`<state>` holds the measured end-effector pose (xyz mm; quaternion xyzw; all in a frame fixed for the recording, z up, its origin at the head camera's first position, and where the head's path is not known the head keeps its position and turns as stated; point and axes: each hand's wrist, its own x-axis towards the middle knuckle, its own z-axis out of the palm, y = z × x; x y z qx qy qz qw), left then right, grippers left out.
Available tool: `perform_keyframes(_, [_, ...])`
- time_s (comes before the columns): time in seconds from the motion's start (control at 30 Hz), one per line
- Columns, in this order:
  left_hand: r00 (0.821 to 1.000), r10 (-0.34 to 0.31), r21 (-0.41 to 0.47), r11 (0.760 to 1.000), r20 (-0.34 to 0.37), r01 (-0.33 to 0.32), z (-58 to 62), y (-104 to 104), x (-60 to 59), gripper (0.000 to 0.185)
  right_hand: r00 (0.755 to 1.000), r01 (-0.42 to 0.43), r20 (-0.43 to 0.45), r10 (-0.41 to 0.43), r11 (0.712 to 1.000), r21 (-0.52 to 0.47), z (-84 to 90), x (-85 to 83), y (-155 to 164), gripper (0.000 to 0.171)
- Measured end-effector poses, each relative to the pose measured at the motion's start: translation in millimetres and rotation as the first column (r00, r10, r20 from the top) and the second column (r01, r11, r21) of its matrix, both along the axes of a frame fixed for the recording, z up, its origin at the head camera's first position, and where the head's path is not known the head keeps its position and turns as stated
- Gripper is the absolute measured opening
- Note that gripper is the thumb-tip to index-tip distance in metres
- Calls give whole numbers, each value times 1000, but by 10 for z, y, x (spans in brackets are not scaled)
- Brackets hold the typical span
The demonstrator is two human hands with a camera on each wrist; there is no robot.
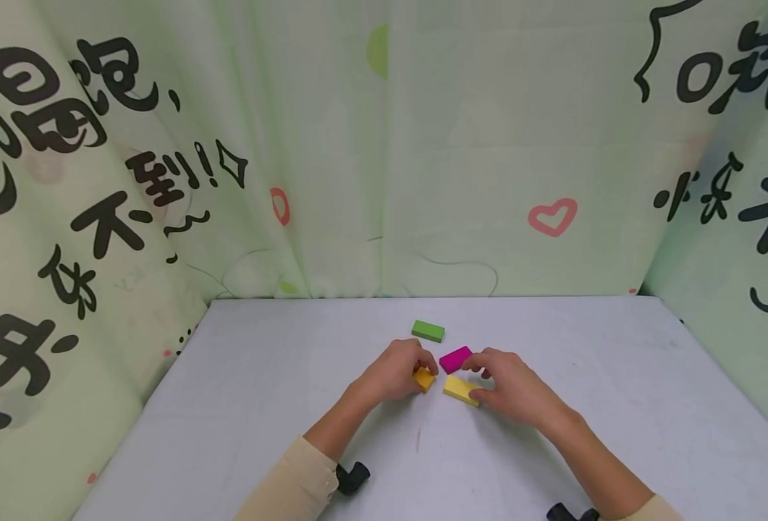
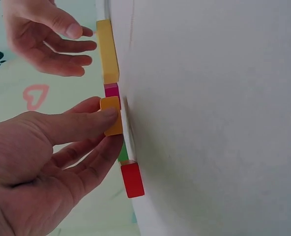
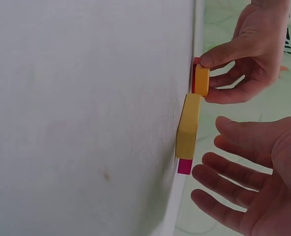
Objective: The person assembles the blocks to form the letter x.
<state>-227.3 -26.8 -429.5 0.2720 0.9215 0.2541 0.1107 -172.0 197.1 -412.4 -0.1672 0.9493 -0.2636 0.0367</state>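
Observation:
My left hand (image 1: 398, 367) pinches an orange block (image 1: 424, 379) between thumb and fingers, low over the white table. My right hand (image 1: 510, 385) is beside a yellow block (image 1: 460, 390). In the right wrist view its fingers are spread and loosely bent, with a gap between them and the yellow block (image 3: 188, 127). A magenta block (image 1: 455, 359) lies just behind the yellow one. Farther back rests a green block (image 1: 428, 331). The left wrist view also shows a red block (image 2: 132, 180) near the left fingers; the left hand hides it in the head view.
The white table (image 1: 227, 434) stretches around the blocks to its back edge. Pale green curtains (image 1: 462, 145) with black writing and red hearts hang behind it and on both sides. Black wrist cameras (image 1: 353, 478) sit at the sleeves.

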Motion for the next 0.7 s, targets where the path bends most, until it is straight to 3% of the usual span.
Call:
perform_keyframes(0.27, [998,-44,11,999,36,44,20,-49,108,24,1000,-8,7,8,1000,-9,-45,-20,-23,34])
perform_keyframes(0.7, [992,-122,2,992,34,122,140,-38,353,21,999,0,44,0,1000,0,-89,-56,-79,37])
